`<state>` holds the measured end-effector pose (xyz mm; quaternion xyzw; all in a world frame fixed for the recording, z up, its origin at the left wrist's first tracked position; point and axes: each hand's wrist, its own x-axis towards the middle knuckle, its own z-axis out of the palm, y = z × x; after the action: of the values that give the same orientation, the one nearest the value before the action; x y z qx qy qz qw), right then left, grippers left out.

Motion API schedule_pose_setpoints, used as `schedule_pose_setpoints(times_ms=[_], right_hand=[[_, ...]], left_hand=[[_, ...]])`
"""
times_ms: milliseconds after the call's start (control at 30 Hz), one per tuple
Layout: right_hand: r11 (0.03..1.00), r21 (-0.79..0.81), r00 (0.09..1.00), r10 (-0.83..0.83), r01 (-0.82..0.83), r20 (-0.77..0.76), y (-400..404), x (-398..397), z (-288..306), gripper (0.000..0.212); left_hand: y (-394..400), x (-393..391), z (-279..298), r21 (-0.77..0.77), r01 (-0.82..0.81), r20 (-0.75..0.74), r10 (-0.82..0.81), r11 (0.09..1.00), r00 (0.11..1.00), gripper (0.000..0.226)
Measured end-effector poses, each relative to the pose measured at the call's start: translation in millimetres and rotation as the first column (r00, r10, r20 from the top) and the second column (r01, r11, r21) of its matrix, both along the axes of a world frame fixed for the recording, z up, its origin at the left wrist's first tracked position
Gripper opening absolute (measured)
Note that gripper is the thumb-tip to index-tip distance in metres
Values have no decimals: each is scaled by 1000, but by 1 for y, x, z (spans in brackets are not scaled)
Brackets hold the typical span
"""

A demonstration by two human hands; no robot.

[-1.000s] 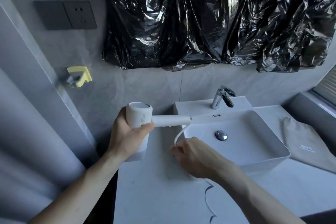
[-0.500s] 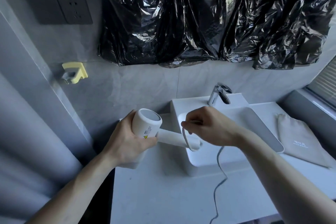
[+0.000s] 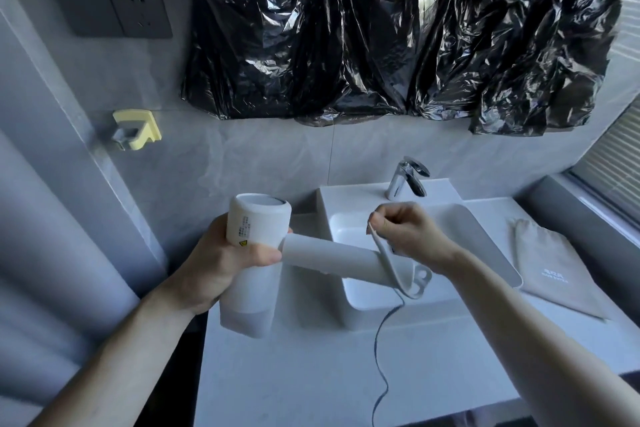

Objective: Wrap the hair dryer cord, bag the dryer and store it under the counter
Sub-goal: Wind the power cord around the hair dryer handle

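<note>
Held above the left end of the tabletop (image 3: 311,374), in front of the sink (image 3: 491,246): a white hair dryer (image 3: 256,243). Left hand (image 3: 221,260) wrapped round the barrel, fingers curled under the warning label, thumb out of sight behind. Right hand (image 3: 405,232) pinching the cord (image 3: 382,253) between fingertips, pulled taut up from the end of the handle (image 3: 332,256).

Likely hard, smooth plastic, light enough for one hand, a bit slippery; best held where it is now, round the thick barrel, leaving the handle free for winding. Cord thin, soft and limp, probably springy enough to uncoil if let go; best taken close to the handle and kept under tension, with care at the stiff sleeve where it leaves the handle, a likely weak spot if bent sharply.

Barrel standing nearly upright, one open end facing up and slightly away, long axis running top to bottom. Handle sticking out to the right, sloping a little downward toward the sink, hanging loop (image 3: 420,279) at its tip. Rest of the cord trailing down across the tabletop edge and out of view at the bottom.

Grey cloth bag (image 3: 554,274) lying flat on the tabletop, right of the sink, well apart from the dryer.
</note>
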<state>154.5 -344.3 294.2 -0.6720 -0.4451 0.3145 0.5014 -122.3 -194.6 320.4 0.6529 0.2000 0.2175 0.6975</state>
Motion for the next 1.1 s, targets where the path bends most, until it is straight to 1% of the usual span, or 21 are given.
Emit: schedule_pose_setpoints(times_ms=[33, 100, 133, 167, 233, 267, 300, 367, 433, 500, 567, 633, 767, 867, 967, 1100], right_hand=[[1000, 9, 999, 10, -10, -52, -5, -1, -12, 31], [995, 48, 982, 99, -92, -161, -15, -10, -30, 23], [992, 60, 979, 117, -108, -167, -20, -17, -36, 17], [996, 41, 983, 88, -82, -161, -26, -26, -42, 16], [997, -10, 970, -71, 70, -233, -32, -48, -44, 36], [994, -7, 957, -103, 105, -270, -37, -60, -43, 49], [993, 0, 951, -112, 117, -289, -42, -69, -42, 57], [990, -19, 951, -139, 139, -275, -60, -81, -41, 56], [986, -44, 966, -166, 160, -199, -84, -86, -38, 56], [987, -62, 986, -152, 148, -63, -111, -87, -36, 56], [992, -78, 993, -91, 97, 74, -138, -88, -32, 49], [995, -93, 985, -19, 35, 170, -165, -83, -21, 41], [992, -114, 964, 80, -52, 254, -207, -66, 17, 35], [987, -130, 925, 135, -93, 356, -228, -50, 36, 36], [991, -116, 905, 109, -67, 411, -244, -36, 50, 35], [995, -92, 868, 87, -48, 488, -256, -21, 68, 34]], left_hand=[[-4, 2, 3, -17, -10, 16, 10, 1000, 1000, 38], [-14, 8, 8, -38, -34, 33, 35, 999, 999, 37], [-20, 11, 11, -54, -41, 43, 44, 998, 998, 35], [-27, 14, 13, -73, -47, 53, 51, 996, 997, 33], [-41, 22, 17, -119, -69, 77, 78, 991, 994, 31], [-49, 26, 19, -143, -92, 87, 106, 985, 991, 30], [-57, 31, 20, -161, -128, 89, 143, 979, 986, 30], [-72, 40, 23, -182, -225, 69, 240, 957, 968, 31], [-86, 50, 23, -203, -334, 29, 346, 921, 938, 34], [-98, 59, 21, -187, -440, -11, 446, 878, 895, 35], [-107, 65, 16, -114, -537, -28, 537, 836, 843, 28], [-119, 67, 8, -34, -583, -39, 582, 812, 812, 27], [-151, 62, -14, 69, -574, -154, 578, 816, 802, 35], [-183, 56, -24, 145, -539, -189, 558, 829, 808, 34], [-211, 49, -22, 236, -489, -199, 535, 839, 821, 36], [-239, 35, -11, 313, -411, -189, 481, 856, 856, 37]])
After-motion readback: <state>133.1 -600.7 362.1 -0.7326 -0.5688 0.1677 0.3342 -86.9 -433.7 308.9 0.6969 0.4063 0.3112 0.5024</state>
